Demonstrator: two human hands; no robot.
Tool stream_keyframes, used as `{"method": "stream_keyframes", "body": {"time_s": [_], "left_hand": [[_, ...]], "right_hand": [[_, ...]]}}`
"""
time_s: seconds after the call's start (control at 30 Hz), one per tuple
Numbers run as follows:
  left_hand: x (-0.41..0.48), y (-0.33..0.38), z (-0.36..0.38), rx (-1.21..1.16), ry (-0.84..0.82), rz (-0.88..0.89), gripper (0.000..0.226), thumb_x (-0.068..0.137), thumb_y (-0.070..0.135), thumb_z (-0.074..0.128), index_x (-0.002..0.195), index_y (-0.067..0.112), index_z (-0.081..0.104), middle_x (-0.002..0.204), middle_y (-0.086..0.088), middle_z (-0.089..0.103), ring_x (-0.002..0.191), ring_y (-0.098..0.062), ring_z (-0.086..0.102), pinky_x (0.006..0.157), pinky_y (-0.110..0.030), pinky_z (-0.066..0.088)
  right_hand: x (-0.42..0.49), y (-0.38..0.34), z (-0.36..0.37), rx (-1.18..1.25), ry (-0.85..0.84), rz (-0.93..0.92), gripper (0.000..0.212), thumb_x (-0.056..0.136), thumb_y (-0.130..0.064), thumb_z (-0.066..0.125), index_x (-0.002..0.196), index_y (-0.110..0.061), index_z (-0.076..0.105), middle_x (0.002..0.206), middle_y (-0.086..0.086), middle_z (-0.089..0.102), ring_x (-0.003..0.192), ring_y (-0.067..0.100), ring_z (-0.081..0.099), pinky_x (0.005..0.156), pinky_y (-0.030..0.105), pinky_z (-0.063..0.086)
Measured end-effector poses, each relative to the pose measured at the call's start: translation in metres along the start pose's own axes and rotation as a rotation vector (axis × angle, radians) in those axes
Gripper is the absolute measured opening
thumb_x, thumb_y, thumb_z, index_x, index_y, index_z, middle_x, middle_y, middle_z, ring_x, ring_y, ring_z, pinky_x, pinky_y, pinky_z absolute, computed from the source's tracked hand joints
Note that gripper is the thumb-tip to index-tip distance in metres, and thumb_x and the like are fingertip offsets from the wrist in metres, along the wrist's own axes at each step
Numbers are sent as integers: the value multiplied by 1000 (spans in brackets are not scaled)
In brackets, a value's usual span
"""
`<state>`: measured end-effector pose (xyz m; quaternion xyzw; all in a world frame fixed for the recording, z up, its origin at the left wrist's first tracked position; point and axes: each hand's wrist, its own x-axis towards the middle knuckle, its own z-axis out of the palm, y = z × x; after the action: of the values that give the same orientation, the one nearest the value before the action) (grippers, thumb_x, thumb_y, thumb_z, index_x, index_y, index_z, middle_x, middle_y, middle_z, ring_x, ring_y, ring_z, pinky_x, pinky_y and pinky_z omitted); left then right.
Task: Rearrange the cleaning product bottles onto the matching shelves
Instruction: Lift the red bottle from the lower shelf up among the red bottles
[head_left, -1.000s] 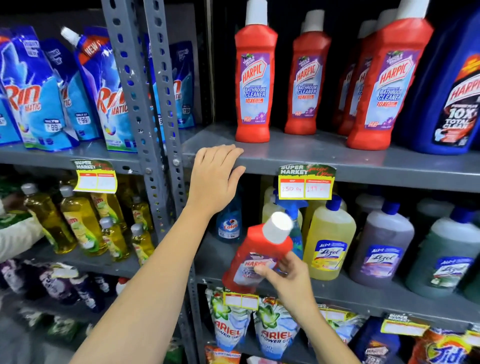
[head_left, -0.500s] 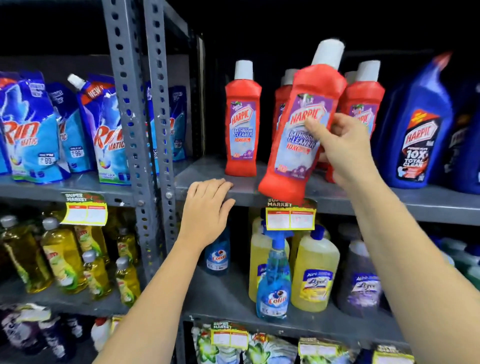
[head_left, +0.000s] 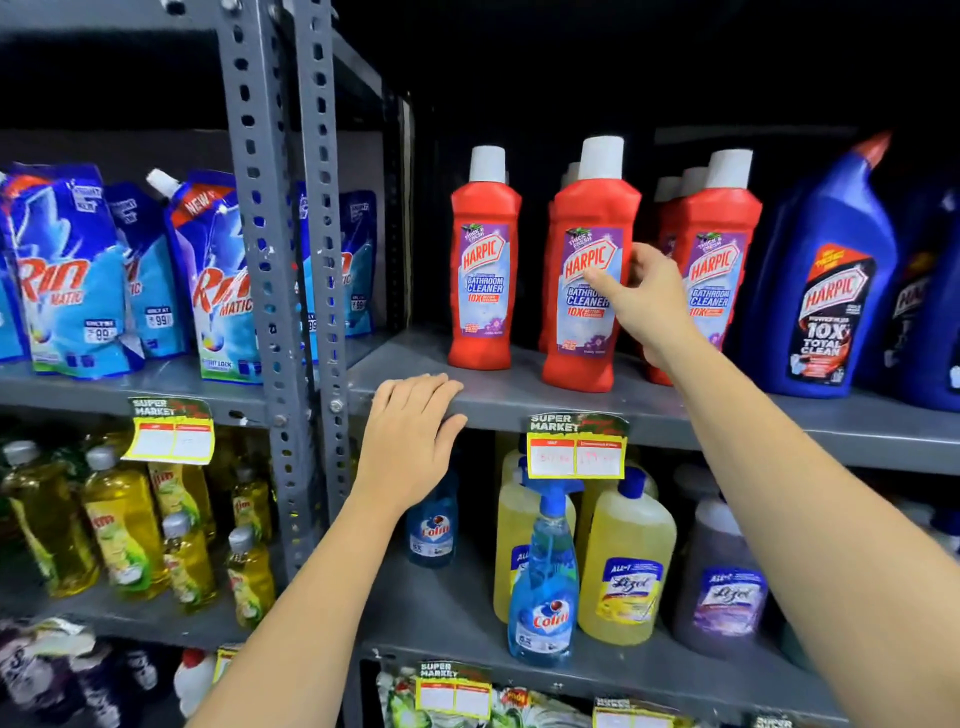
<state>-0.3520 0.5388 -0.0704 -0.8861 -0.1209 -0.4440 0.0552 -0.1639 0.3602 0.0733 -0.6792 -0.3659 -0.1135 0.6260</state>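
A red Harpic bathroom cleaner bottle (head_left: 587, 270) with a white cap stands upright on the grey upper shelf (head_left: 519, 392), between other red Harpic bottles (head_left: 484, 260). My right hand (head_left: 641, 301) wraps its right side, thumb across the label. My left hand (head_left: 413, 441) lies flat on the shelf's front edge, fingers together, holding no bottle. More red Harpic bottles (head_left: 719, 260) stand behind my right hand.
Blue Harpic bottles (head_left: 826, 280) stand at the right of the same shelf. Below are yellow and purple Lizol bottles (head_left: 626, 561) and a blue Colin spray (head_left: 543, 582). Rin pouches (head_left: 67, 280) and yellow dish-liquid bottles (head_left: 119, 525) fill the left rack beyond a grey upright (head_left: 270, 260).
My right hand lifted the red bottle from the lower shelf up to the upper shelf and set it upright among the other red bottles. My left hand stayed on the shelf edge.
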Motion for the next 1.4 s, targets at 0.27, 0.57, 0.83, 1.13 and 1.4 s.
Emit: {"method": "stream_keyframes", "body": {"time_s": [0.27,0.57,0.83,1.13,1.4], "left_hand": [[1,2,-1,-2,10,6,39,97,34,40,124,12,59,125,-7,63,117,-26,54,101,-40,34],[1,3,-3,8,-5,6,39,97,33,40,124,12,58,125,-8,63,117,-26,54,101,-41,35],[0,3,-5,16,-21,-3,39,98,33,40,125,12,58,126,-7,62,119,-25,53,103,-41,35],[1,4,-4,24,-3,5,39,96,32,40,124,12,58,125,-7,63,117,-25,53,101,-37,31],[1,2,-1,24,13,14,39,97,33,40,125,12,58,126,-7,62,118,-25,52,102,-38,31]], "right_hand": [[-51,7,32,-702,63,-41,141,62,-50,87,153,-3,-10,144,20,34,107,45,60,78,45,50],[-21,22,38,-556,22,76,119,64,-23,92,149,-5,11,141,19,41,117,46,55,91,48,46],[-1,38,36,-449,-37,78,95,57,-25,95,127,-8,33,130,11,57,116,36,59,95,45,48],[2,56,28,-431,-45,11,89,59,-34,92,122,-19,33,122,-2,65,108,33,65,80,33,41],[1,57,26,-450,-46,-22,90,59,-38,92,125,-18,34,127,-2,63,112,32,63,87,39,46]]}}
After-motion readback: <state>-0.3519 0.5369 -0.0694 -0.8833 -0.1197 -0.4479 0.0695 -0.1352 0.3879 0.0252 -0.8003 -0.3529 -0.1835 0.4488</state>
